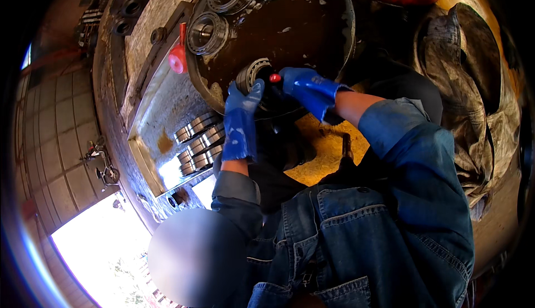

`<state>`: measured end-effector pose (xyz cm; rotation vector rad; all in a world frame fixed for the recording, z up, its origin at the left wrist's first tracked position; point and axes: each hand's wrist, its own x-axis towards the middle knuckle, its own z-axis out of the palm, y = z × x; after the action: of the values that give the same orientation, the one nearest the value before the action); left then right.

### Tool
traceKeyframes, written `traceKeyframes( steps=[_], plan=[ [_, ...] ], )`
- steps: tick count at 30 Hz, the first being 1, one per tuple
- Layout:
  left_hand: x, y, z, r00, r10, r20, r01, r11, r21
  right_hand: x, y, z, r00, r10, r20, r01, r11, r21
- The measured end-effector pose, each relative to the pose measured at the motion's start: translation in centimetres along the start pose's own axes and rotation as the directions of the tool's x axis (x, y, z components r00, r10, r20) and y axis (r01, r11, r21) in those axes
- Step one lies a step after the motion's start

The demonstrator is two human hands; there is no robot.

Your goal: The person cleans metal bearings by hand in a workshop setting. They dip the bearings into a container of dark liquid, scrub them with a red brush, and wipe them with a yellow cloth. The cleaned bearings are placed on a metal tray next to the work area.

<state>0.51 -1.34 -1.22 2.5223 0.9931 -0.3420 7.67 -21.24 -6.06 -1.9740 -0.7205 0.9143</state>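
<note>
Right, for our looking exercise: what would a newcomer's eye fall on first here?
Probably the bright blue gloves near the upper middle: the left hand grips a metal bearing ring at the near side of a round basin of dark liquid, while the right hand has a red-tipped object. Next come three large bearings along the basin's upper-left edge, and shiny metal rings stacked left of the left forearm.
</note>
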Motion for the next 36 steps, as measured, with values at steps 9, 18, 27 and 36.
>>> traceKeyframes(
  steps=[9, 18, 27, 36],
  plan=[
    [5.9, 4.1, -4.0, 0.76, 0.387, 0.522, -0.317, 0.922, -0.222, -2.6, -2.3, -4.4, 0.962, 0.228, 0.154, -0.27, 0.888, 0.373],
    [2.0, 7.2, -2.0, 0.997, 0.059, 0.054, -0.06, 0.998, 0.02, -0.4, -1.7, -0.6, 0.997, 0.078, 0.01, -0.075, 0.984, -0.163],
    [-6.1, 2.2, 2.3, 0.968, 0.02, -0.25, -0.016, 1.0, 0.018, -1.8, 0.3, -2.6, 0.981, -0.016, 0.194, -0.07, 0.899, 0.432],
    [1.5, 1.0, -2.0, 0.932, 0.295, 0.21, -0.25, 0.944, -0.215, -2.9, -1.8, -3.1, 0.971, 0.225, 0.085, -0.24, 0.922, 0.305]
  ],
)
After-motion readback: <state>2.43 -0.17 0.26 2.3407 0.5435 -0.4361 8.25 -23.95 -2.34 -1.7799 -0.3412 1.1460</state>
